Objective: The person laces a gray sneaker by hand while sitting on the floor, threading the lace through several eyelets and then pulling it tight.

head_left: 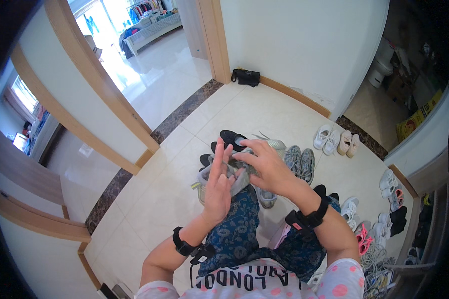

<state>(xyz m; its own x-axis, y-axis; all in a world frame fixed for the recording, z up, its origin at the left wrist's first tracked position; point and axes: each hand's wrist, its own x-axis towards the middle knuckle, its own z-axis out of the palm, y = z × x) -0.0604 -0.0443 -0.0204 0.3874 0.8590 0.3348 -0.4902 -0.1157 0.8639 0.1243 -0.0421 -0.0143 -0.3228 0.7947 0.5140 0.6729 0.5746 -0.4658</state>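
Note:
My left hand [217, 194] is raised edge-on before my knees, fingers straight and palm turned to the right. Facing it, my right hand [272, 166] has bent, spread fingers. Neither hand appears to grip anything. Between and below them is a grey shoe [241, 184], partly hidden and blurred; whether a fingertip touches it I cannot tell. Black shoes [230, 137] stand just beyond my fingers. A pale shoe with loose laces [276, 145] lies behind my right hand. Beside it stands a pair of grey patterned lace-up shoes [299, 160].
White shoes [327, 139] and beige shoes [348, 144] stand near a doorway. Several more pairs line the right side, including shoes with pink laces [364, 239] by a heap of grey laces [378, 259]. A black bag [247, 77] rests against the wall [303, 41].

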